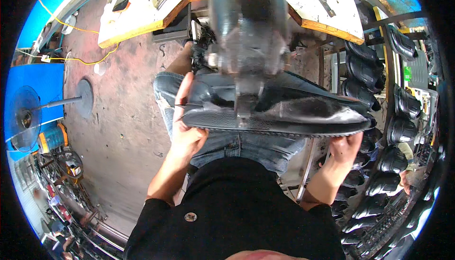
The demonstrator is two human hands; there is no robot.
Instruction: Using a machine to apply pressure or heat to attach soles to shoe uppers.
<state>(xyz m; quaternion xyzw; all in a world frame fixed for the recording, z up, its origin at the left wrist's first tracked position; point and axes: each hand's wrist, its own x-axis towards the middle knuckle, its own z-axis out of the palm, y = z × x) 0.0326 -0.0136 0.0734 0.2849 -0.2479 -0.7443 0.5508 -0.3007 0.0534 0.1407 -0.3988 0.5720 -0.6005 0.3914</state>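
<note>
A black leather shoe (308,117) lies sideways above my lap, with its heel to the left, its toe to the right and the ridged sole edge facing me. My left hand (187,134) grips the heel end, its index finger stretched up along the back and the other fingers curled at the sole. At the toe, my right hand (345,148) is closed around the sole edge from below; part of its fingers is hidden by the shoe. A dark machine head (249,46), apparently a sewing machine, comes down from above, its narrow lower end meeting the middle of the shoe.
A white worktable (137,20) with a yellow edge and scattered tools flanks the machine on both sides. Racks of black shoes (362,70) line the right. A fan (28,117) and a yellow cable (90,62) are at left. Another person's hand (405,182) shows at far right.
</note>
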